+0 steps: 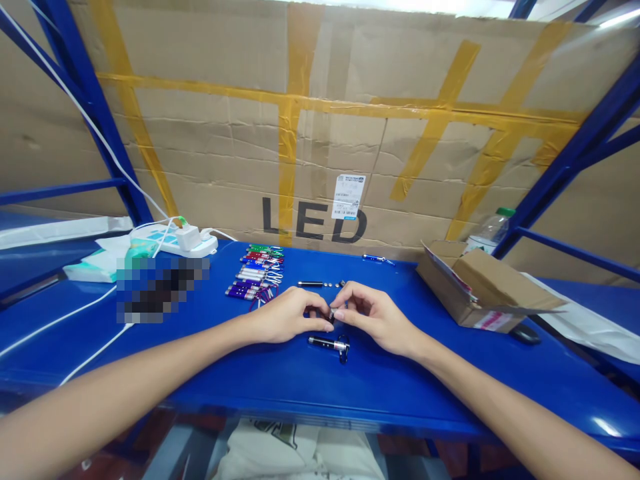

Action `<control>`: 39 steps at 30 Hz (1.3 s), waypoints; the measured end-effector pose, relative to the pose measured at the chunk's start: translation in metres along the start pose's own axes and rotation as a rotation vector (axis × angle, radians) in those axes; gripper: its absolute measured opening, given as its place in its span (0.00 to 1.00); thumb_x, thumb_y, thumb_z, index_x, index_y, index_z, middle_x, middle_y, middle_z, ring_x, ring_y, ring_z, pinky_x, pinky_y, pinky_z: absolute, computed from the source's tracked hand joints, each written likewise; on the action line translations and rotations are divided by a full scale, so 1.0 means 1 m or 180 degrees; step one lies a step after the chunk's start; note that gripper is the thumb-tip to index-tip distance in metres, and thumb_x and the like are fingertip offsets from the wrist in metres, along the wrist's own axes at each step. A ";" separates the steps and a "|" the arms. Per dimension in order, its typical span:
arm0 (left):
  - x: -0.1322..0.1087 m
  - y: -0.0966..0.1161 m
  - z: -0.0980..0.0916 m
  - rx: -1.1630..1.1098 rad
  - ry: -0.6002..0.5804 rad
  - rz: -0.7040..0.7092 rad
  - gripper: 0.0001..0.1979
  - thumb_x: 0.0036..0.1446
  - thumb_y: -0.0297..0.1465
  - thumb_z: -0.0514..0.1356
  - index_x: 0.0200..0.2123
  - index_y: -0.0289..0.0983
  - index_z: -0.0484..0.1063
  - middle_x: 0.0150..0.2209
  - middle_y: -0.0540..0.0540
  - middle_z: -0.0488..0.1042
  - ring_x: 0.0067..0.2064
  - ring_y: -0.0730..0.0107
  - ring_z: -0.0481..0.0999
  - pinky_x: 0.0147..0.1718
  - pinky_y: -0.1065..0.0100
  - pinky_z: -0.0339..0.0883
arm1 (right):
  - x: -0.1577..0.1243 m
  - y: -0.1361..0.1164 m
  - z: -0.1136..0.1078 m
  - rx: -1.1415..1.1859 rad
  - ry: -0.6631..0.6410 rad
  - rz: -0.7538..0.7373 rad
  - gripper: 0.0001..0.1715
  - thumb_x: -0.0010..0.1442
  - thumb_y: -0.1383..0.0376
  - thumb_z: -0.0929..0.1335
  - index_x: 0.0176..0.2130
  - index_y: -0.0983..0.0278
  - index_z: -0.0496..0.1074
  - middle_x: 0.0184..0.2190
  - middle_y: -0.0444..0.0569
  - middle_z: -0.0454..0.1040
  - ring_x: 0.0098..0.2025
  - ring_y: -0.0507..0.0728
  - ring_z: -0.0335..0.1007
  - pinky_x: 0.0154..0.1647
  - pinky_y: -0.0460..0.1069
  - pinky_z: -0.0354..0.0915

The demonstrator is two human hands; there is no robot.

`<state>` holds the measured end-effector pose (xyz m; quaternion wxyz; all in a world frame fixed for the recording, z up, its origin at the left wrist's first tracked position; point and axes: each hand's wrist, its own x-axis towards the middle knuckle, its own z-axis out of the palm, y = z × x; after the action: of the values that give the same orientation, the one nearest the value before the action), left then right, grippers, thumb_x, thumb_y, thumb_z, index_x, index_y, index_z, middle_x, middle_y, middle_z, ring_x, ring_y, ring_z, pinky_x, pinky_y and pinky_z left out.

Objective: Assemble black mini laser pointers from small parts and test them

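My left hand (283, 317) and my right hand (383, 320) meet over the blue table, fingertips pinched together. Between them is a small dark part (331, 314) with a silvery bit, too small to name. Just below lies a black pen-shaped light (327, 343) with a silver, labelled end and a dark cord loop. Behind my hands are a black tube (311, 284) and a few small round silver pieces (331, 285) in a line. To the left, several pen-shaped lights (250, 275) in green, red, blue, silver and purple lie in a row, with straps.
A blue pen light (375, 258) lies at the back. An open cardboard box (465, 293) stands right, by a bottle (495, 227). At left are a power strip (195, 248), white cables and a tissue pack (95, 267). A large cardboard sheet (225, 153) walls the back.
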<state>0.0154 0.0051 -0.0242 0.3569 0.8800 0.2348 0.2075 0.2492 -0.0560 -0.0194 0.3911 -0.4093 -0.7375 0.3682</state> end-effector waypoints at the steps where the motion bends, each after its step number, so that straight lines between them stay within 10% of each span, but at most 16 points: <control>1: 0.000 0.000 0.000 -0.0004 -0.0004 -0.0001 0.08 0.63 0.36 0.70 0.38 0.36 0.83 0.35 0.50 0.81 0.35 0.69 0.75 0.35 0.72 0.62 | 0.000 0.000 0.000 0.0000 0.0006 -0.0007 0.21 0.65 0.47 0.75 0.41 0.62 0.78 0.28 0.41 0.68 0.30 0.53 0.59 0.32 0.49 0.56; 22: -0.001 0.001 0.001 0.0021 -0.0023 -0.0078 0.07 0.63 0.33 0.71 0.38 0.35 0.82 0.35 0.51 0.81 0.35 0.70 0.77 0.34 0.73 0.63 | 0.000 -0.001 -0.001 0.0009 -0.0059 0.0039 0.22 0.66 0.47 0.75 0.41 0.63 0.77 0.28 0.41 0.68 0.30 0.53 0.58 0.33 0.50 0.56; 39: -0.006 0.004 -0.005 0.1457 0.0350 0.0662 0.04 0.72 0.33 0.64 0.43 0.39 0.75 0.46 0.47 0.80 0.48 0.60 0.74 0.48 0.61 0.61 | -0.002 -0.001 0.000 -0.0008 -0.0202 -0.0136 0.14 0.67 0.55 0.75 0.45 0.61 0.75 0.38 0.44 0.74 0.31 0.51 0.59 0.35 0.49 0.60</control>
<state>0.0087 0.0019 -0.0196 0.1119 0.9447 0.2030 0.2321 0.2497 -0.0580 -0.0194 0.3749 -0.3821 -0.7585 0.3716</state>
